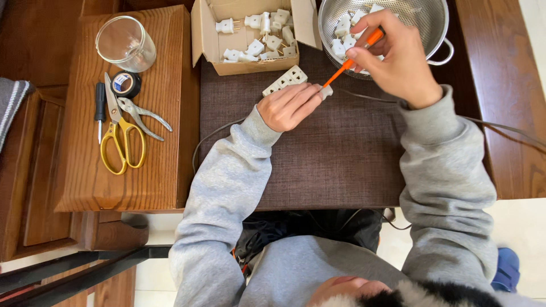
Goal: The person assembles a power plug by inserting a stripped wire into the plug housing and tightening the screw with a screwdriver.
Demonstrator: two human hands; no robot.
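Screwdriver (347, 62) slants up-right, tip down-left at plug (325, 92); right hand (395, 57) grips it, left hand (290, 105) grips plug.

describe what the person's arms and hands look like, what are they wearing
Both arms are covered by loose, light grey sweatshirt sleeves of soft, slightly creased fabric, each ending in a ribbed cuff at the wrist. The left hand and right hand are bare: no gloves, and no rings, watch or bracelets that can be seen. The sleeves are plain, with no visible markings or print.
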